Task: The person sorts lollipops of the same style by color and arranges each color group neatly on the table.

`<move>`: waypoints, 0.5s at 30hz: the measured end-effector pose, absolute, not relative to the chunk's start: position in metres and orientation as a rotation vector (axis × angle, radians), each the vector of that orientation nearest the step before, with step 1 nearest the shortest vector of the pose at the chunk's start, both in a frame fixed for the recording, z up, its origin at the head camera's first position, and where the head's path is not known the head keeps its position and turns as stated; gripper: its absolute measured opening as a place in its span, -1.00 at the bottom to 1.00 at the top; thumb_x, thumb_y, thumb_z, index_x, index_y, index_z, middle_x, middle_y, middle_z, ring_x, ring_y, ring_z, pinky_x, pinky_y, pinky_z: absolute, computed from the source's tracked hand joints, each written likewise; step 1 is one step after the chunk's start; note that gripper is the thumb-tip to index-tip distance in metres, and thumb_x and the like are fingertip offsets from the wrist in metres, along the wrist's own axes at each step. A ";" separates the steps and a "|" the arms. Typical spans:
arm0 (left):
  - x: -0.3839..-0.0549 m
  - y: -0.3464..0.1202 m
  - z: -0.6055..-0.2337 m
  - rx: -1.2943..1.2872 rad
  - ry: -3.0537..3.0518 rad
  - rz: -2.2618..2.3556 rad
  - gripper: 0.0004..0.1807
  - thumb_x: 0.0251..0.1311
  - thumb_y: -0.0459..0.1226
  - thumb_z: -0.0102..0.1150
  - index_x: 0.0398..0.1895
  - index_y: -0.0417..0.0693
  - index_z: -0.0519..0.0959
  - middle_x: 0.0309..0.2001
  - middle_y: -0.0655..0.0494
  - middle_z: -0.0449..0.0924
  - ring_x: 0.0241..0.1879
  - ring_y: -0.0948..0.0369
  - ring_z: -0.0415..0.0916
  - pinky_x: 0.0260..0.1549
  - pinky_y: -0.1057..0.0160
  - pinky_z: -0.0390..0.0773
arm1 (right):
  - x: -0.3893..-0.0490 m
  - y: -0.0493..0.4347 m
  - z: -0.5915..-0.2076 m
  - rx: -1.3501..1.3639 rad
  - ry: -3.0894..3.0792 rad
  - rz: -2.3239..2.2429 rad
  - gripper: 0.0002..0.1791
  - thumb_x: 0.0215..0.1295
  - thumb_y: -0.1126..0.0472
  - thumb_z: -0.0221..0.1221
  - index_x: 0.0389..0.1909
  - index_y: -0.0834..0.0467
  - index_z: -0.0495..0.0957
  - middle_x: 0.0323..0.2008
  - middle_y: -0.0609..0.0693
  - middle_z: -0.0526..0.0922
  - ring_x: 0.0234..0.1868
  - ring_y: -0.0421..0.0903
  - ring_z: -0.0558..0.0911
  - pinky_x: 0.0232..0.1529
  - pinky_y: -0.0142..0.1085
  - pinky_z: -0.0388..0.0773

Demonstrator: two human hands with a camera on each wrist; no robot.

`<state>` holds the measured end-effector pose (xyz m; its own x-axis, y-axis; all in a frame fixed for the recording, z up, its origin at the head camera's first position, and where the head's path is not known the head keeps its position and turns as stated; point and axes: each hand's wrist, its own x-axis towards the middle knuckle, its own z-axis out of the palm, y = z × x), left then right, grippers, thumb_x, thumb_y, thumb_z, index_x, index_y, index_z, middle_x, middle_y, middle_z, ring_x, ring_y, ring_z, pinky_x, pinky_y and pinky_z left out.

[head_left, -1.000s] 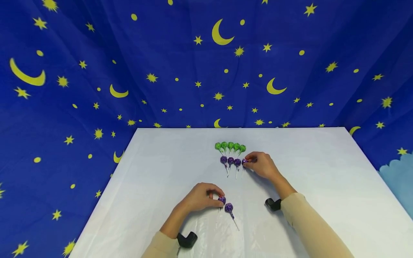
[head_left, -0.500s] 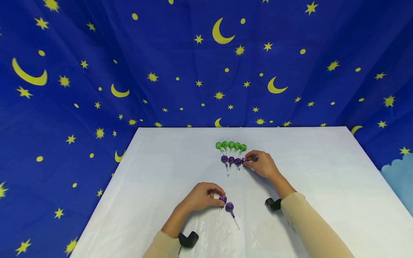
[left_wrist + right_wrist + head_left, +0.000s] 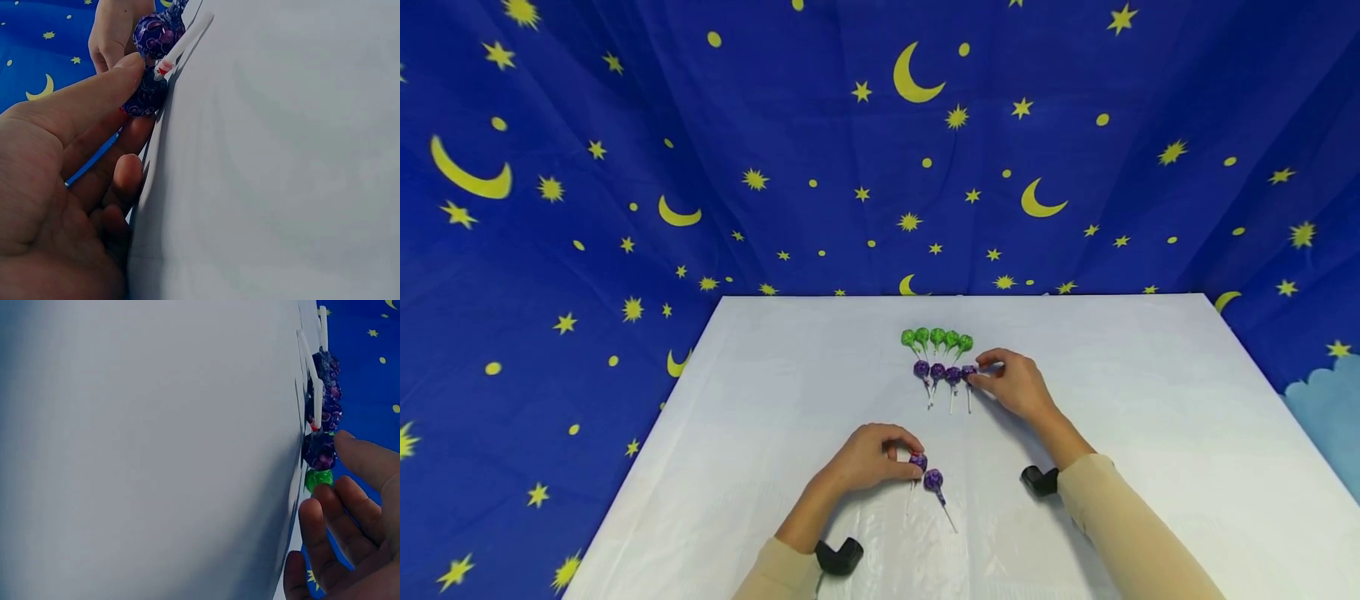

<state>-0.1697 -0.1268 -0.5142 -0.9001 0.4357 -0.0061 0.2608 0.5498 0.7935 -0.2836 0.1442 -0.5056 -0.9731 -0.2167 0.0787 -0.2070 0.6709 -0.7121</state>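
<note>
My left hand [image 3: 876, 457] pinches the head of a purple-wrapped lollipop [image 3: 918, 461] between thumb and fingertips; in the left wrist view its white stick [image 3: 190, 39] points away from the palm. Just right of it lies another purple lollipop [image 3: 933, 481], stick toward me. Farther back, several purple lollipops [image 3: 937, 372] form a row below a row of green lollipops [image 3: 937, 336]. Beside the rightmost purple lollipop [image 3: 320, 451] is my right hand [image 3: 1015, 385], thumb and fingers spread apart, the thumb tip right at the wrapper.
A white-covered table [image 3: 790, 358] spreads under everything. Behind and beside it hangs a blue cloth [image 3: 820, 125] with yellow moons and stars. Black wrist-worn pieces [image 3: 839, 557] stick out under both forearms, close over the table.
My right fingers have parted from the rightmost purple lollipop, which now lies at the end of its row. The left hand keeps its pinch and has barely moved.
</note>
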 end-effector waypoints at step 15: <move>-0.168 -0.127 -0.514 0.595 2.598 1.267 -0.73 -0.01 -0.03 0.46 -0.20 0.24 0.69 -0.53 0.29 0.52 -0.57 0.32 0.36 -0.50 0.34 0.35 | -0.257 0.136 -0.495 -0.706 2.893 -1.193 -0.74 0.17 0.12 0.35 -0.15 0.13 0.67 -0.23 -0.06 0.66 -0.37 -0.19 0.55 -0.38 -0.23 0.47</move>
